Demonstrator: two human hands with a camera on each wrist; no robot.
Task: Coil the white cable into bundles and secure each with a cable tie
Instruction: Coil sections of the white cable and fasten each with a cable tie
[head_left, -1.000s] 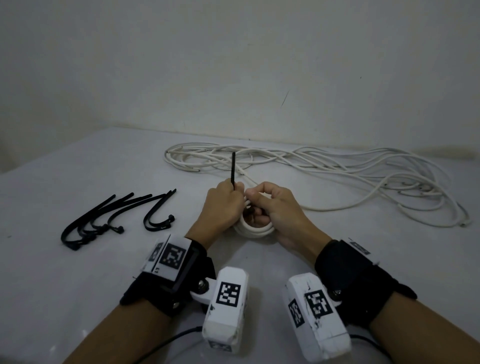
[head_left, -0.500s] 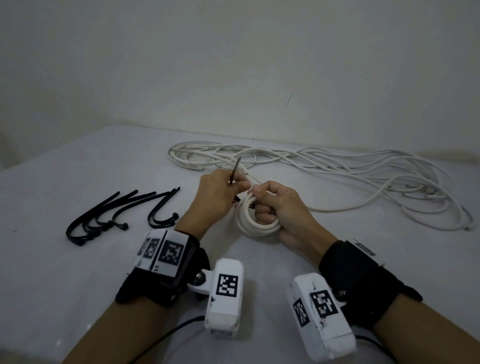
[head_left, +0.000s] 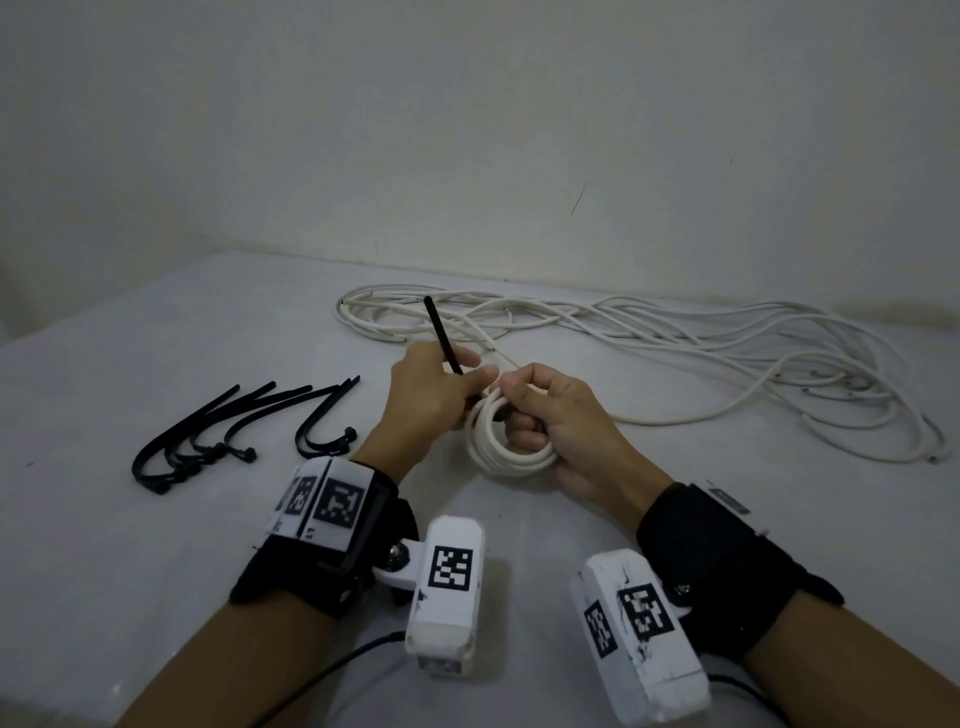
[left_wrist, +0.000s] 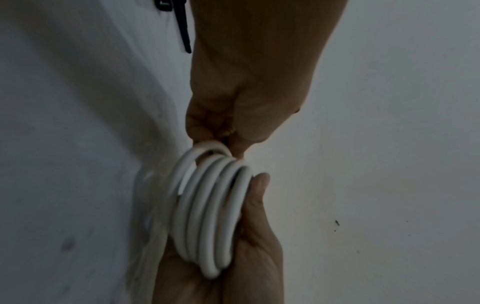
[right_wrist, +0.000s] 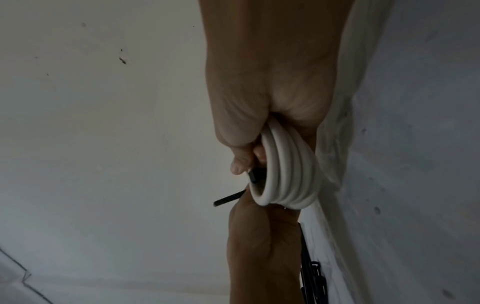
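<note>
My right hand (head_left: 511, 395) grips a small coil of white cable (head_left: 509, 447), fingers curled through its middle. Just left of it, my left hand (head_left: 467, 371) pinches a black cable tie (head_left: 441, 338) at the coil's top edge. The tie's tail sticks up and leans left. From the left wrist, the coil (left_wrist: 207, 216) shows several turns side by side in the right hand (left_wrist: 254, 226), below the left hand (left_wrist: 223, 142). From the right wrist, the tie (right_wrist: 228, 199) crosses beside the coil (right_wrist: 288, 174), between the right hand (right_wrist: 249, 160) and the left hand (right_wrist: 259, 246).
The rest of the white cable (head_left: 675, 353) lies in loose loops across the back right of the white table (head_left: 156, 571), one strand leading to the coil. Several spare black cable ties (head_left: 234, 431) lie to the left of my left hand.
The coil has come up from lying flat and now stands tilted in my right hand. The tie's tail shows longer and has swung from upright to leaning left.
</note>
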